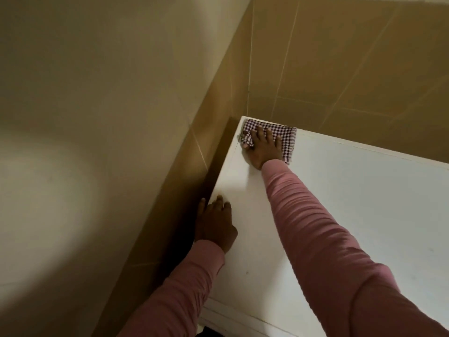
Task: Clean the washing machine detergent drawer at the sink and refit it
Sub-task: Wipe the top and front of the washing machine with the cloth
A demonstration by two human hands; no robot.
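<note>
On my feed the biggest thing is the wall: a pale painted wall (73, 93) on the left meets tan tiles (340, 57) in the corner. Below that, the washing machine's flat white top (352, 203) fills the lower right, tucked close into that corner. I can't make out the detergent drawer from this angle. Two pink sleeves (315, 227) reach in from the bottom. A checked cloth (284, 137) lies on the far left corner of the top. The right hand (262, 149) presses flat on it, fingers spread wide. The left hand (215, 222) rests on the top's left edge, fingers relaxed and holding nothing, thumb hanging over the side.
</note>
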